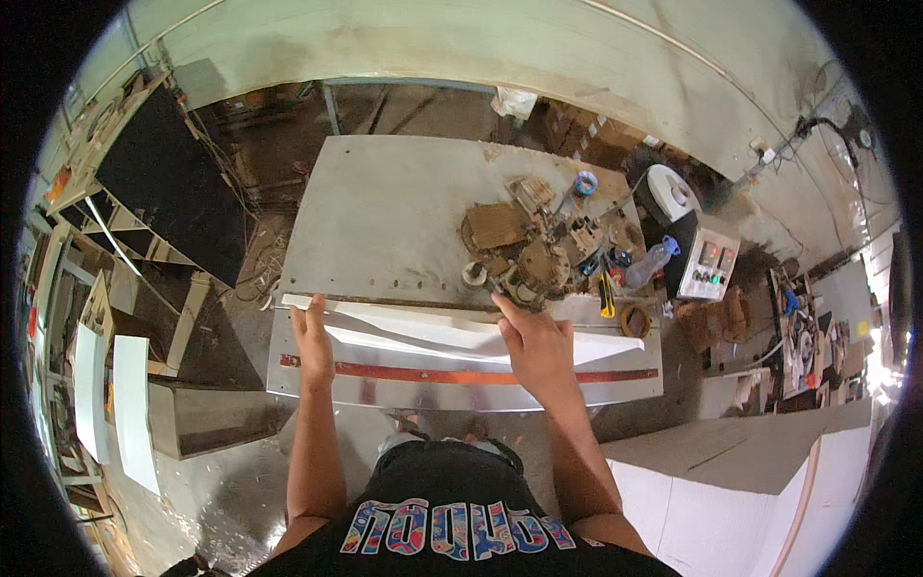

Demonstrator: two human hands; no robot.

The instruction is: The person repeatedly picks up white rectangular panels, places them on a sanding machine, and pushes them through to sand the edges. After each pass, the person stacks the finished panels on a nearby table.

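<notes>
A long, narrow white panel [433,348] lies lengthwise along the near part of a grey machine table. My left hand [313,348] is at its left end, fingers stretched forward over it. Toward the right part of the panel, my right hand [540,358] rests with its index finger reaching to the far edge and the other fingers spread. Neither hand wraps round the panel; its underside is hidden. Just nearer to me, an orange-red strip [433,374] runs across the metal table front. A dusty machine head [534,269] stands beyond my right fingertips.
A yellow-handled cutter [607,295], a tape roll [635,320] and a plastic bottle [654,262] lie right of the machine head. Beyond stands a control box [710,264] with lit displays. White panels [137,413] lean at left; more white boards [673,510] stand at lower right.
</notes>
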